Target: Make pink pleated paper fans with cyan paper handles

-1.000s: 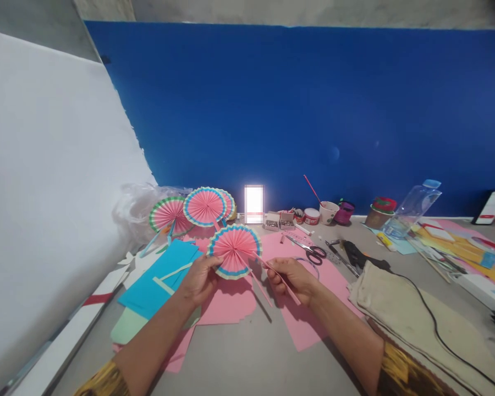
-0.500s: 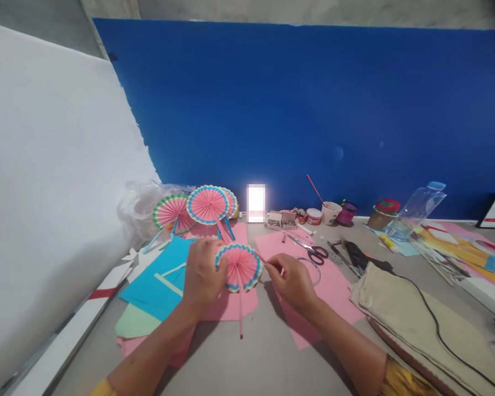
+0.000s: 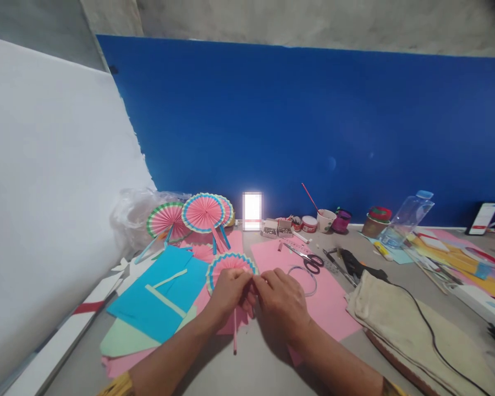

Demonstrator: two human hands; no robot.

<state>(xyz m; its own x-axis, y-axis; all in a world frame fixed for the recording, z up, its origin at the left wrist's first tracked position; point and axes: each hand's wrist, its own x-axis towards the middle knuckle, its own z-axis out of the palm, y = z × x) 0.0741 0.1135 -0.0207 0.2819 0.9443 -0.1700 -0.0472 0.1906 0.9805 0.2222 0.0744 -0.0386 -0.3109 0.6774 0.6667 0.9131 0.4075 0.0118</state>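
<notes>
A round pink paper fan with a blue and white rim is held over the grey table. My left hand grips its lower left part, fingers curled round it. My right hand pinches the fan's right side, fingers closed and touching the left hand. A pink stick handle hangs down from the fan towards me. Much of the fan is hidden behind both hands.
Finished fans lean at the blue wall. Blue paper lies left, a pink sheet right with scissors. Cups, a plastic bottle, a folded cloth with a black cable fill the right.
Both hands have closed in on the fan and come together at its middle. The right hand let go of the separate stick angle and now pinches the fan; the handle points down.
</notes>
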